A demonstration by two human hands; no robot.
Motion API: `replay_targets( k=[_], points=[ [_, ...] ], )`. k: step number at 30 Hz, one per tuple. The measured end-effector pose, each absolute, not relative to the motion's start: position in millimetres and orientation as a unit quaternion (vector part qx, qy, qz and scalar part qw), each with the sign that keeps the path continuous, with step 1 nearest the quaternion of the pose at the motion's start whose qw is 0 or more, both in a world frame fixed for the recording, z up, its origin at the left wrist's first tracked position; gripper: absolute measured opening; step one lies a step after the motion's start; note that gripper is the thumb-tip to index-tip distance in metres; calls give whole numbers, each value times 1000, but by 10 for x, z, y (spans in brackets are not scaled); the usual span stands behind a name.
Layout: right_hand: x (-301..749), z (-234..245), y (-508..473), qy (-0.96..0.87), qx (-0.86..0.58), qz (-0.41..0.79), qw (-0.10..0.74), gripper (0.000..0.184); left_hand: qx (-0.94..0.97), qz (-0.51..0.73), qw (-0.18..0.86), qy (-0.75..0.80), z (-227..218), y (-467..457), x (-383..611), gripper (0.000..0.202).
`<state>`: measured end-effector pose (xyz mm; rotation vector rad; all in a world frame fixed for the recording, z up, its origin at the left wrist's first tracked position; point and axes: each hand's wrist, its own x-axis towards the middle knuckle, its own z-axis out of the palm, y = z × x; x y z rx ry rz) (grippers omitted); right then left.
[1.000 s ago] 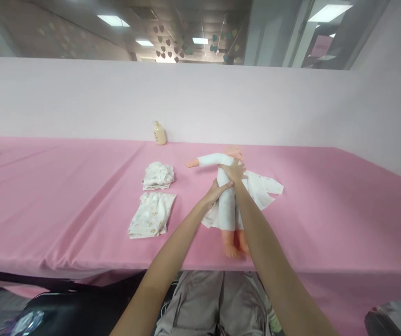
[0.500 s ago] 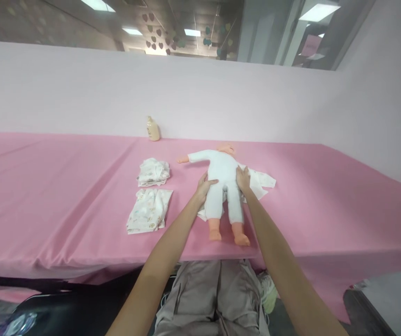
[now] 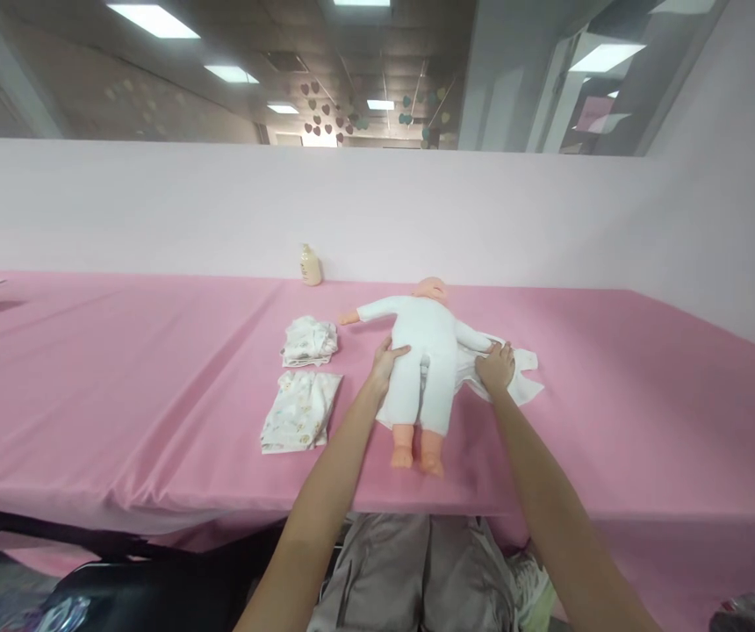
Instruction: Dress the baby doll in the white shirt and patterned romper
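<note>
A baby doll (image 3: 425, 333) with a white cloth body lies on its back on the pink-covered table, head toward the wall and feet toward me. My left hand (image 3: 385, 362) grips the doll's side at the hip, thumb on top. Beneath the doll a white baby shirt (image 3: 526, 379) is spread, its sleeve reaching out to the right. My right hand (image 3: 497, 365) is closed at the end of the doll's arm, over the shirt; the doll's hand there is hidden. The doll's other arm stretches out to the left.
Two folded printed baby garments lie left of the doll: a bundle (image 3: 310, 341) behind and a flatter one (image 3: 299, 412) nearer me. A pump bottle (image 3: 310, 266) stands by the white wall (image 3: 219, 211). The pink tablecloth (image 3: 120, 377) hangs over the front edge.
My right hand has moved from the doll's hip outward to the end of its arm, which now lies extended over the shirt. My left hand stays at the hip. The view has tilted up.
</note>
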<state>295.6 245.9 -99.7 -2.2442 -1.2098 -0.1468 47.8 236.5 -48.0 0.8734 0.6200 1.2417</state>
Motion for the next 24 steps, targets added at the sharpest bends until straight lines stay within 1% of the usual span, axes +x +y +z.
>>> replay_targets(
  k=[8, 12, 17, 24],
  points=[
    [3218, -1019, 2402, -445, -858, -55, 252, 51, 387, 591, 644, 294, -524, 2585, 174, 58],
    [3303, -1016, 2331, -470, -851, -56, 226, 47, 378, 581, 655, 301, -603, 2671, 111, 57],
    [3464, -1023, 2181, -520, -830, -55, 193, 50, 369, 584, 658, 299, -613, 2682, 100, 52],
    [3683, -1043, 1901, -544, -819, -75, 165, 54, 330, 593, 670, 301, -627, 2789, 121, 44]
  ],
)
